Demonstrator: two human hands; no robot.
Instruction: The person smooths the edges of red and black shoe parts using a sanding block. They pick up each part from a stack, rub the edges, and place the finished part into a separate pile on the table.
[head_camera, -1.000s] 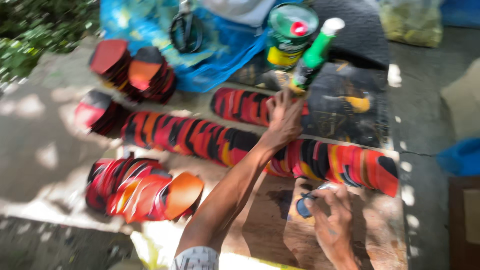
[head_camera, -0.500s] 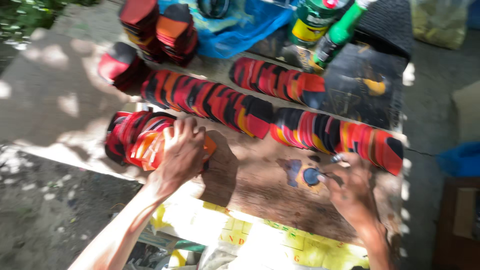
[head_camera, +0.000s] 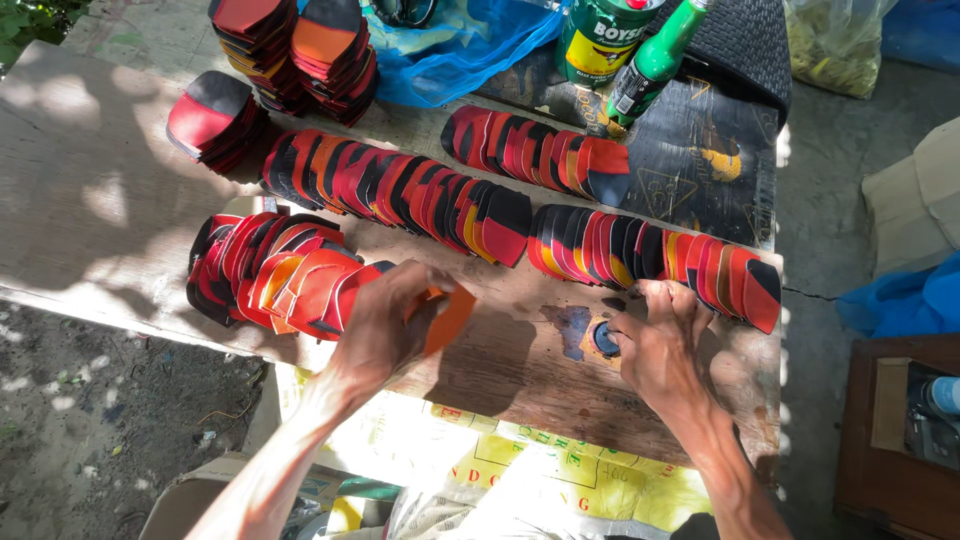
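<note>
On board: left hand grips one orange piece | right hand presses one round dauber

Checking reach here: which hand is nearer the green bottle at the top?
Right. The right hand rests on the board well below the green bottle; the left hand, holding an orange piece, sits farther to the bottle's left.

The scene is viewed from a single head-worn camera, aimed steeply downward and slightly forward over the wooden tabletop. The view is taken from close above, at about arm's reach, so that both forearms enter from the bottom edge. The tabletop fills most of the frame; bare ground is seen at the lower left and a concrete floor at the right. No second view is provided, so nothing is shared.
</note>
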